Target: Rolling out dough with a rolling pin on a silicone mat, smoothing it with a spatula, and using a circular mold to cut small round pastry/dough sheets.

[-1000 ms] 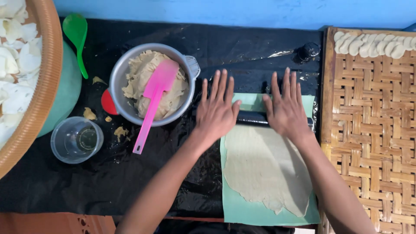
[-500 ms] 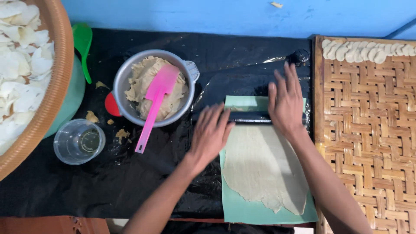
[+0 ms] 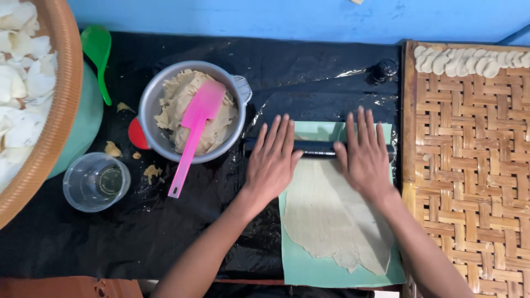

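both hands, left (image 3: 271, 160) and right (image 3: 364, 157), lie flat and open on the dark rolling pin (image 3: 317, 147) at the far edge of the thin dough sheet (image 3: 331, 215) on the green mat (image 3: 298, 259); even palm pressure would likely keep the thickness uniform.

Worktop (image 3: 165, 243): covered in black plastic sheet, glossy, wrinkled.
Rolling pin (image 3: 317, 147): dark, smooth, slight sheen.
Dough sheet (image 3: 331, 215): pale beige, matt, fine ridged texture, ragged lower edge.
Mat (image 3: 298, 270): pale green, smooth, matt.
Pot (image 3: 152, 99): grey metal, dull brushed finish.
Spatula (image 3: 193, 127): pink, smooth, satin, plastic or silicone.
Cup (image 3: 95, 182): clear plastic, glossy.
Tray (image 3: 469, 165): woven bamboo strips, tan, rough, wooden frame.
Spoon (image 3: 98, 55): green plastic, shiny.
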